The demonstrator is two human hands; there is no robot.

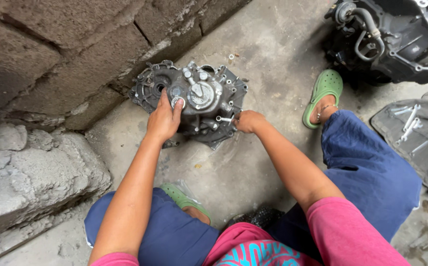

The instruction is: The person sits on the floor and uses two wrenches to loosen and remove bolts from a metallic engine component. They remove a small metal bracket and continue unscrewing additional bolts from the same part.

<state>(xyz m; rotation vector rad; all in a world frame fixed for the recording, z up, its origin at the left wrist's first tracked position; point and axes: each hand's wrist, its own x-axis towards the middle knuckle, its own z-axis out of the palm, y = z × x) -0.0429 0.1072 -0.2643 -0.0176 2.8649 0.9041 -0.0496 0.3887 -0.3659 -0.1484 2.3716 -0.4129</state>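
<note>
A grey metal gearbox housing (209, 98) lies on the concrete floor against a block wall. My left hand (163, 119) rests flat on its left side, fingers spread over a round boss. At the housing's lower right edge, my right hand (248, 120) is closed around a small silver tool (223, 118), a socket-like piece that points into the casing. I squat over it in blue trousers and green clogs.
A rough block wall (51, 64) and broken concrete run along the left. A dark engine part (396, 39) sits at the top right. Several wrenches lie on a grey cloth (415, 130) at the right. A loose nut (231, 56) lies beyond the housing.
</note>
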